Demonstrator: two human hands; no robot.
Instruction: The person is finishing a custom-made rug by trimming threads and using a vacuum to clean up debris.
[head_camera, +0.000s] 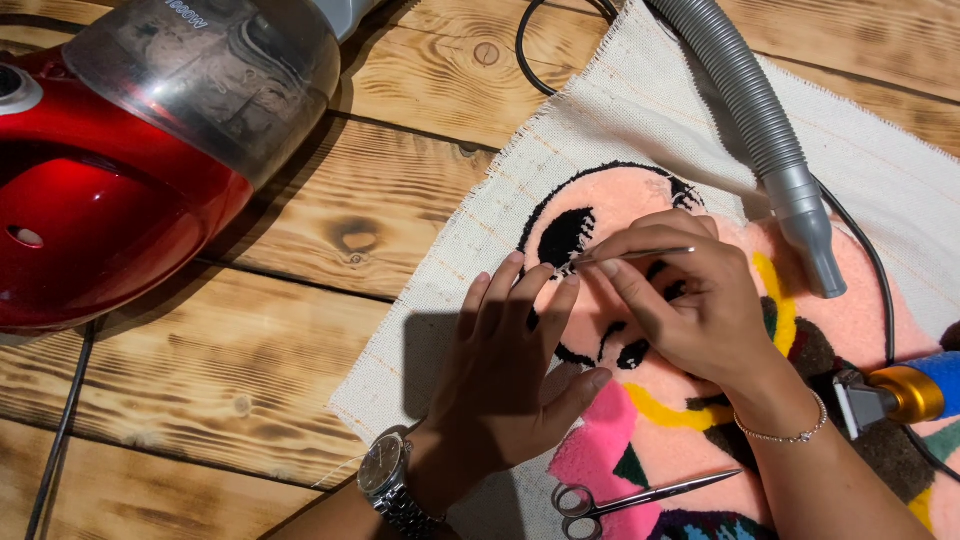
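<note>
Tweezers at work on the pile of a tufted rug, both hands close in.

The right hand (690, 300) pinches slim tweezers (635, 255) whose tips meet the peach pile of the tufted rug (640, 420) on the wooden worktop (300, 230); the left hand (510, 360) lies flat, fingers pressed together, just beside them — a steadying hold worth keeping firm. Small scissors (620, 497) lie near the wrists; a grey vacuum hose (760, 130) rests above, the red vacuum cleaner (130, 150) well apart.

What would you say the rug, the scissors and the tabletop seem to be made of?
Rug: soft tufted yarn, matte and fuzzy, on coarse woven cloth with frayed edges. Scissors: polished metal, probably steel, judging by the shine. Tabletop: wooden planks, dark-grained with knots, possibly scorched.
</note>
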